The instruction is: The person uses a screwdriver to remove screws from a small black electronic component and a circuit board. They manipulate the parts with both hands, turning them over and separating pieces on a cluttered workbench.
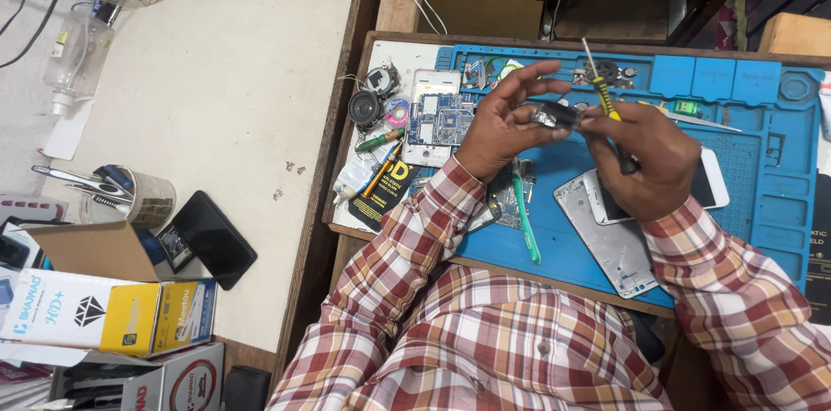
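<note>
My left hand [506, 121] holds a small dark metal part [552, 115] above the blue work mat [779, 169], fingers spread around it. My right hand [645, 160] touches the same part with its fingertips and grips a screwdriver [602, 95] with a yellow and black handle, its tip pointing up and away. A silver phone back frame [610, 242] lies on the mat under my right wrist. A white phone [714, 182] sits partly hidden behind my right hand. Both sleeves are red and white plaid.
A phone circuit board [441, 121] in a white frame lies left of my left hand, with a small round speaker [364, 106] beside it. A green tool [525, 221] rests on the mat. The left table holds a black phone [214, 238], a cup of tweezers [143, 195], boxes [112, 311] and a plastic bottle [74, 52].
</note>
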Action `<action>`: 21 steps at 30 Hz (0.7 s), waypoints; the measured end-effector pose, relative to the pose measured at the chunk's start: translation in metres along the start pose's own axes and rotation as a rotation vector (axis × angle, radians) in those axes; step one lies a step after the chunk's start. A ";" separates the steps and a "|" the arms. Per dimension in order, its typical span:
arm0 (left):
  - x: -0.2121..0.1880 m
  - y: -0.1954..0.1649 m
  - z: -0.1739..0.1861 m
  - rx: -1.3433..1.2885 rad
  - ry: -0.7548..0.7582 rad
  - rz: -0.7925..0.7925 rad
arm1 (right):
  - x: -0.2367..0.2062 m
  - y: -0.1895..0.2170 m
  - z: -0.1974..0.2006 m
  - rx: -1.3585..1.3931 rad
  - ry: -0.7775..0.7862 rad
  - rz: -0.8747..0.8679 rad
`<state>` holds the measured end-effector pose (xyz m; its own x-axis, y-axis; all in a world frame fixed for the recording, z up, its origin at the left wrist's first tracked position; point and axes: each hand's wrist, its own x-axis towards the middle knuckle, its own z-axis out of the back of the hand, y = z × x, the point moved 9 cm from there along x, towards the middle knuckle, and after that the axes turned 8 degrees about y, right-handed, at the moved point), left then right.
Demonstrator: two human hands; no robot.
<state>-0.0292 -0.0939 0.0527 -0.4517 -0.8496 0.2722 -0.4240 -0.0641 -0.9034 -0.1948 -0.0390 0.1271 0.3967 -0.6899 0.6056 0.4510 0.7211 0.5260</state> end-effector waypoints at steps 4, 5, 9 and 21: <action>0.000 -0.001 -0.010 -0.135 0.063 0.078 | -0.003 0.010 0.007 -0.195 -0.030 0.101; -0.001 -0.002 -0.013 -0.157 0.082 0.082 | -0.003 0.010 0.007 -0.222 -0.025 0.115; -0.001 0.000 -0.011 -0.116 0.023 0.089 | -0.005 0.006 0.007 -0.244 -0.020 0.116; -0.006 0.013 0.003 -0.081 0.099 -0.058 | -0.012 -0.001 0.001 -0.328 -0.019 0.166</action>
<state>-0.0298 -0.0912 0.0389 -0.4979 -0.7899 0.3580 -0.5116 -0.0658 -0.8567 -0.2004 -0.0314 0.1204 0.4724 -0.5612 0.6796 0.6150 0.7622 0.2020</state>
